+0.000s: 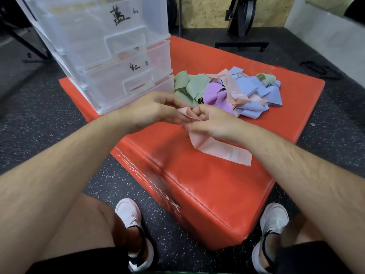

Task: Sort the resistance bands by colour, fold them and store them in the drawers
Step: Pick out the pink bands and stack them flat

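A pink resistance band (215,148) is held above the red foam box (207,190). My left hand (150,109) pinches its folded upper end, and my right hand (213,123) grips the band just beside it. The band's free end lies flat on the box under my right wrist. Behind my hands lies a loose pile of bands (233,89) in green, purple, pink and blue. A clear plastic drawer unit (110,54) stands at the box's back left, with its labelled drawers closed.
The red box sits on dark speckled rubber floor (59,107). A black equipment stand (241,26) rises at the back right. My knees and white shoes (130,216) are at the box's near edge.
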{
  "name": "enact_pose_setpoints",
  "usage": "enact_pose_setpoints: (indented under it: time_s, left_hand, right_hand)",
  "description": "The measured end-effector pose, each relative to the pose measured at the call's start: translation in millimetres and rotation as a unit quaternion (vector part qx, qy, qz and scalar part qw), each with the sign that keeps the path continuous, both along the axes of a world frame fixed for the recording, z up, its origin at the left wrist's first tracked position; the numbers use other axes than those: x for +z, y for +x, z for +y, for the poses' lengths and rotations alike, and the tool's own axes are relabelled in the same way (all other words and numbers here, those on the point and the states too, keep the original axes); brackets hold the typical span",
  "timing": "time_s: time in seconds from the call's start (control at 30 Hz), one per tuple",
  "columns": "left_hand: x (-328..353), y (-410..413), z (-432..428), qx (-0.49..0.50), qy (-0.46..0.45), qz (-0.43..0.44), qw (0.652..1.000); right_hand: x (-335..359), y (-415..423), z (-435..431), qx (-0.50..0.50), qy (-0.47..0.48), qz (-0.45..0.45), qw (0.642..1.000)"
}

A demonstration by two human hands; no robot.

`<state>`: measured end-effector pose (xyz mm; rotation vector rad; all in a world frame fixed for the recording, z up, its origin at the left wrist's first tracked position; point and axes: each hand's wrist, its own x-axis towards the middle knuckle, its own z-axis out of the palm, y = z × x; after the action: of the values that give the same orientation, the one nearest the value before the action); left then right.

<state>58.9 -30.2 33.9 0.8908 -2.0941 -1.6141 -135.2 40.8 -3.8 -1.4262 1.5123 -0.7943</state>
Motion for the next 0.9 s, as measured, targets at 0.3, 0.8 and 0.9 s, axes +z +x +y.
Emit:
enact_pose_setpoints:
  time_s: [0.3, 0.8, 0.9]
  left_hand:
    - [-22.8, 2.6, -1.6, 0.111, -0.11, -0.096, 0.983]
    - [-84.3, 30.1, -5.5, 0.197, -0.163, -0.258, 0.932]
    - [-85.2, 31.4, -0.6, 0.198, -0.184, -0.276, 0.922]
  right_hand:
    - [17.0, -12.2, 5.4, 0.05, 0.027, 0.115, 0.992]
    - [0.3, -103.1, 34.6, 0.048, 0.127, 0.272, 0.953]
    - [-8.5, -116.8, 42.6, 0.028, 0.131, 0.282, 0.95]
